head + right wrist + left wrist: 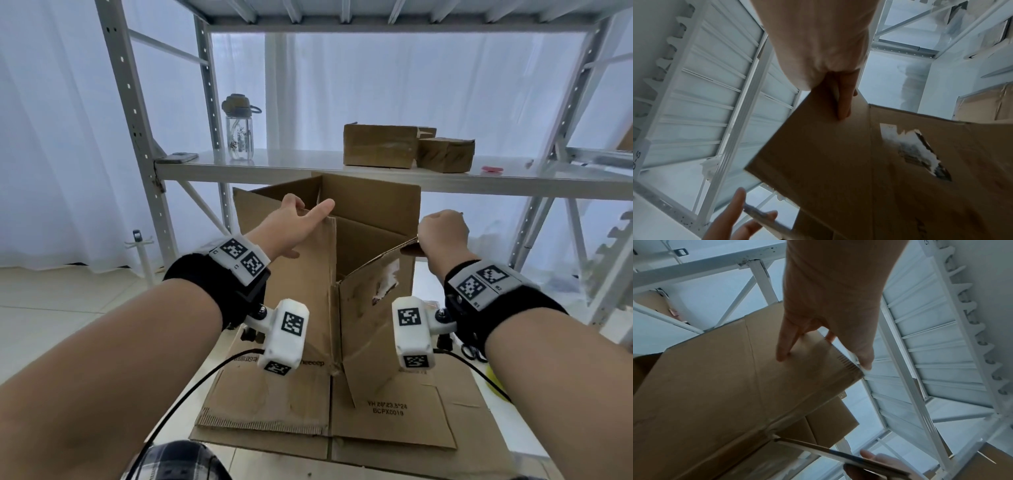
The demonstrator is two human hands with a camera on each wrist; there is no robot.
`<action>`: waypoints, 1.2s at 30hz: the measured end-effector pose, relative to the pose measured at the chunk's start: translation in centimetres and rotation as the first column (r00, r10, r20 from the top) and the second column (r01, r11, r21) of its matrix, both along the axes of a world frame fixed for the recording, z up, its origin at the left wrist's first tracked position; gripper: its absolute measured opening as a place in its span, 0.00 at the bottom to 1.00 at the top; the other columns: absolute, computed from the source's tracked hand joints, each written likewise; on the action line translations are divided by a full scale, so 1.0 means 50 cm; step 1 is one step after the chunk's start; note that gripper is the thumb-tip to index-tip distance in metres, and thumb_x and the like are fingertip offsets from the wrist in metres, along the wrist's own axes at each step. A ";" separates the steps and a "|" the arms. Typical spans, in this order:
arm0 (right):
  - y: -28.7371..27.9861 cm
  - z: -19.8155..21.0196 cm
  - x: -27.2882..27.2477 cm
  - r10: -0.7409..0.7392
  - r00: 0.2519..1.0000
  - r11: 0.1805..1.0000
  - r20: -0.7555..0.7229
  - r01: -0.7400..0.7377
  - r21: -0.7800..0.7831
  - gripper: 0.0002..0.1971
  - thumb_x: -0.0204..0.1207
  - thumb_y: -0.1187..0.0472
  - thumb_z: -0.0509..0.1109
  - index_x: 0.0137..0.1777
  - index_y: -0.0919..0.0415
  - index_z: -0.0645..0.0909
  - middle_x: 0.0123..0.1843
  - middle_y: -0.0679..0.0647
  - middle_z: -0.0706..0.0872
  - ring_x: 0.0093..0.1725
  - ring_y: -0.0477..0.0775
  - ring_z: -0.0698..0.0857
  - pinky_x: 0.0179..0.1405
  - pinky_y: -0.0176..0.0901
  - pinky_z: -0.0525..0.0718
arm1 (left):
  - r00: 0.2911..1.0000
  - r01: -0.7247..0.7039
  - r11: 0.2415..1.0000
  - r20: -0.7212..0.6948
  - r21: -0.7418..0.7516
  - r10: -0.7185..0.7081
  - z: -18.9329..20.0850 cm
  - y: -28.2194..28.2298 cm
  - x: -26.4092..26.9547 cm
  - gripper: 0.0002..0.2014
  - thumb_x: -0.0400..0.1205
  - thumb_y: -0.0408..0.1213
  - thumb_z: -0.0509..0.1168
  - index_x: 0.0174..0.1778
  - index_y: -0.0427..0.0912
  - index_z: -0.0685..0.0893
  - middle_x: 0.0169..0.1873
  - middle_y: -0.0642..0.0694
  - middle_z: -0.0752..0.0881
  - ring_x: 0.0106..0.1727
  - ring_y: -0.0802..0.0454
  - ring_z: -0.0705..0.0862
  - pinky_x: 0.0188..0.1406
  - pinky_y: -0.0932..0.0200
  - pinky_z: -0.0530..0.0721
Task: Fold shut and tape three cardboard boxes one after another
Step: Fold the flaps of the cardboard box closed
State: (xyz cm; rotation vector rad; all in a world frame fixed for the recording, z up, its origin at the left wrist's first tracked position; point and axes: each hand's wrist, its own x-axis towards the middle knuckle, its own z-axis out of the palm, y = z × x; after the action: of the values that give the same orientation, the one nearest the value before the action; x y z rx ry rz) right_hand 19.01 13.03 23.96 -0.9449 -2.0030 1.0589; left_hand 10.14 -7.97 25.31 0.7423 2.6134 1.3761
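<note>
Two hands work one open box (359,219) standing on flattened cardboard (308,404) before me. My left hand (291,222) holds the near-left flap's top edge, fingers mostly straight; my right hand (442,229) is clamped on the right flap's corner. I judge uneven pulling could tip the light box or crease a flap crooked, spoiling the taped seam.

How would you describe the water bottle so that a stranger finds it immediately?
Look at the metal shelf behind the open cardboard box. At its left end stands the water bottle, upright, beside a dark flat device. It alone is transparent, with a beige lid; the small boxes further right are brown cardboard.
</note>
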 end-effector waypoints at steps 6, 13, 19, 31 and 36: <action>-0.021 -0.001 0.003 0.083 0.995 0.996 -0.051 -0.084 -0.019 0.02 0.64 0.67 0.58 0.35 0.64 0.72 0.37 0.61 0.80 0.45 0.70 0.88 0.52 0.60 0.88 | 0.998 0.061 0.993 -0.026 -0.104 -0.064 0.005 0.009 0.030 0.30 0.79 0.65 0.59 0.66 0.47 0.65 0.59 0.48 0.73 0.58 0.48 0.77 0.47 0.50 0.87; -0.034 -0.003 0.021 -0.031 0.966 0.997 -0.257 0.048 0.060 0.15 0.78 0.68 0.56 0.34 0.67 0.80 0.37 0.63 0.85 0.43 0.65 0.88 0.47 0.59 0.89 | 0.978 0.008 0.999 0.208 -0.035 -0.001 0.042 -0.014 0.027 0.29 0.80 0.52 0.65 0.72 0.50 0.60 0.58 0.41 0.75 0.43 0.42 0.90 0.30 0.53 0.89; -0.035 0.004 0.029 0.058 0.971 0.991 -0.231 -0.028 0.131 0.15 0.74 0.61 0.62 0.32 0.69 0.82 0.31 0.60 0.84 0.37 0.61 0.88 0.45 0.58 0.89 | 1.000 -0.025 1.000 0.005 0.009 0.025 0.046 -0.016 0.016 0.14 0.85 0.30 0.55 0.60 0.25 0.78 0.46 0.38 0.85 0.44 0.42 0.89 0.39 0.55 0.90; -0.070 -0.021 0.037 0.147 0.937 0.730 0.317 -0.319 0.605 0.23 0.80 0.35 0.55 0.59 0.54 0.73 0.45 0.48 0.79 0.50 0.53 0.83 0.45 0.47 0.82 | 0.877 -0.037 0.986 -0.479 -0.160 -0.045 -0.044 -0.051 0.000 0.20 0.87 0.29 0.50 0.73 0.35 0.76 0.68 0.38 0.80 0.68 0.44 0.78 0.67 0.57 0.73; -0.055 0.003 0.049 -0.005 0.979 0.471 0.202 -0.176 0.864 0.28 0.78 0.35 0.58 0.49 0.61 0.85 0.47 0.53 0.71 0.52 0.58 0.74 0.53 0.51 0.72 | 0.774 -0.139 0.973 -0.634 -0.186 -0.011 -0.004 -0.007 -0.035 0.16 0.85 0.27 0.50 0.58 0.33 0.83 0.55 0.35 0.82 0.57 0.40 0.82 0.55 0.55 0.77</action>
State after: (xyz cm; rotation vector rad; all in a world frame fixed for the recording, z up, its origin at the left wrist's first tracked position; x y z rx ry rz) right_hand 21.44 10.26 24.13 -0.3424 -2.3222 -0.1580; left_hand 8.38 -8.32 25.10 1.2741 3.2480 0.9122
